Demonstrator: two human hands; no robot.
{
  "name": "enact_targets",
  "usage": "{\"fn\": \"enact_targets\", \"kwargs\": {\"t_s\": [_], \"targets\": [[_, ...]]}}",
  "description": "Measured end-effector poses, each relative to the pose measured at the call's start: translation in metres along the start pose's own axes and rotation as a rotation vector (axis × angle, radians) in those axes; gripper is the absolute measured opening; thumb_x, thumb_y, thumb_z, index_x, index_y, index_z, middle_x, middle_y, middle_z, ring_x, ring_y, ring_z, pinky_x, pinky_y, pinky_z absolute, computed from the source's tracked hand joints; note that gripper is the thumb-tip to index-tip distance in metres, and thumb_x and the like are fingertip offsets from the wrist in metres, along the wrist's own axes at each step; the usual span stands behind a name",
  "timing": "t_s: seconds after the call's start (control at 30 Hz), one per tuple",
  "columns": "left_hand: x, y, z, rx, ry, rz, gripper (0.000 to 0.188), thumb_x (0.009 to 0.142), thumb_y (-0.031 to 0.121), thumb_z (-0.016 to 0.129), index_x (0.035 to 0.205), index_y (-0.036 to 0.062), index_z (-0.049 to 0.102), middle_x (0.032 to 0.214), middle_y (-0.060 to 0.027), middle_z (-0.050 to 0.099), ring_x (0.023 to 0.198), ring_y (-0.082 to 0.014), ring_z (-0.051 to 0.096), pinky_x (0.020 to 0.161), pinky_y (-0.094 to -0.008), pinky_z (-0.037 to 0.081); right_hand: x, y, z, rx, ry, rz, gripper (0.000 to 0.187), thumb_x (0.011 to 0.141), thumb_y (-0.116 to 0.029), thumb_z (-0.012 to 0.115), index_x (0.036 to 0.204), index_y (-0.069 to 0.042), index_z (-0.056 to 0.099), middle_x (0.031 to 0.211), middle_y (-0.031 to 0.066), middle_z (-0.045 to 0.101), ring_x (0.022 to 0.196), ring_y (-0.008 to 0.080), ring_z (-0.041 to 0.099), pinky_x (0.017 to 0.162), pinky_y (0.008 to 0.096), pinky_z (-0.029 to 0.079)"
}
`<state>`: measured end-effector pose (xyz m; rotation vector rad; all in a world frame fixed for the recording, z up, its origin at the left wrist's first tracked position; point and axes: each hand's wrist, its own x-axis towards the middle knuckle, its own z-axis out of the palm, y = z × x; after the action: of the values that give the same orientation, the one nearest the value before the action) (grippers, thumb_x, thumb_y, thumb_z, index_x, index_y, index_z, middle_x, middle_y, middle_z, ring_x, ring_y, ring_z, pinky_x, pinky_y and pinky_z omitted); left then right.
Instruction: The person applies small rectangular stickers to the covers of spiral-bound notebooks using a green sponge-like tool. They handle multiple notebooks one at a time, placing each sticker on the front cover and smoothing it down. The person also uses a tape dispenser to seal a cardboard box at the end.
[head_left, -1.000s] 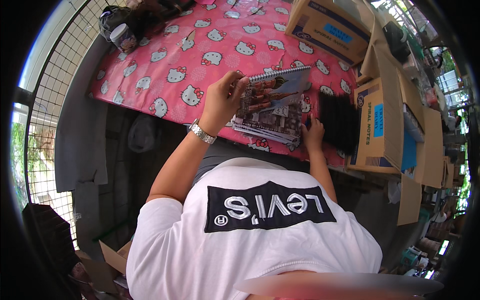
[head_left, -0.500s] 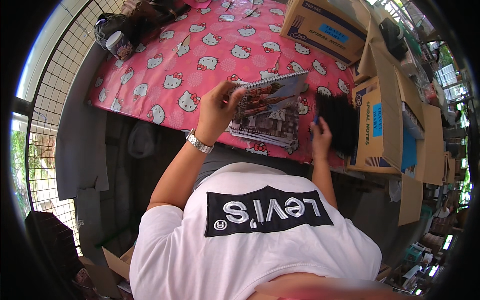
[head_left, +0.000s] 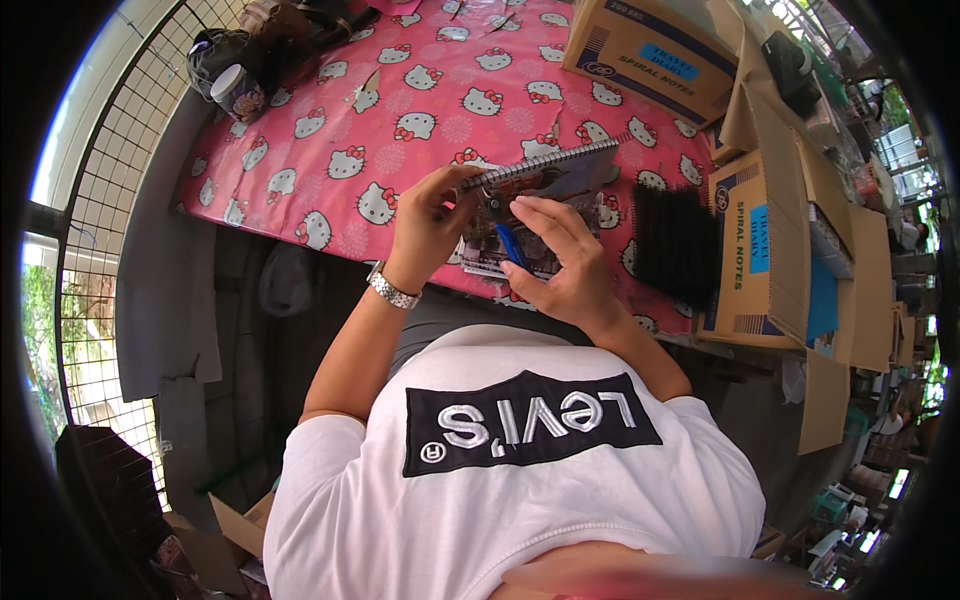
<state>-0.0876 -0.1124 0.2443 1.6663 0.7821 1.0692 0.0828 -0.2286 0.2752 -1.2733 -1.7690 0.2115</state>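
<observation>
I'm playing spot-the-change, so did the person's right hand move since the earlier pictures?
Yes. Judged against the open cardboard box at the right, the right hand went left, away from it, toward the spiral notebook.

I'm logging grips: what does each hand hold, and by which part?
Left hand: the top notebook, by the left end of its spiral edge. Right hand: a blue tool; exact grip hidden.

Large white lettering, upside down in this view, fills a black patch [head_left: 533, 425] on the near white shirt [head_left: 500, 530], with a small circled letter at its left end. The far-right cardboard box [head_left: 612, 72] carries dark print, a logo and a lettered blue label [head_left: 672, 64]; the nearer right box [head_left: 752, 300] bears sideways print and another blue label [head_left: 759, 238].
</observation>
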Motion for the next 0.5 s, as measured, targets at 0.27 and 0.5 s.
{"fn": "enact_targets", "kwargs": {"t_s": [0.27,0.5], "targets": [[-0.003,-0.005,0.002,-0.018,0.028,0.068,0.036,0.083,-0.015,0.059,0.115,-0.0012,0.068,0.094,-0.0066,0.069,0.079,-0.0091,0.066,0.063,-0.0227,0.055,0.008,-0.006,0.0,-0.134,-0.058,-0.045,0.054,0.072,-0.016,0.077,0.122,0.0,0.064,0.118,0.0161,0.064,0.105,0.0354,0.062,0.095,0.0428,0.05],[-0.002,-0.005,-0.004,0.045,0.028,0.18,0.045,0.076,-0.017,0.059,0.114,0.0031,0.073,0.095,-0.0056,0.069,0.079,-0.0098,0.065,0.065,-0.0227,0.053,0.007,0.005,-0.006,0.839,-0.244,0.538,0.04,0.088,-0.008,0.068,0.126,0.004,0.061,0.117,0.0138,0.067,0.096,0.0214,0.068,0.088,0.0313,0.054]]}}
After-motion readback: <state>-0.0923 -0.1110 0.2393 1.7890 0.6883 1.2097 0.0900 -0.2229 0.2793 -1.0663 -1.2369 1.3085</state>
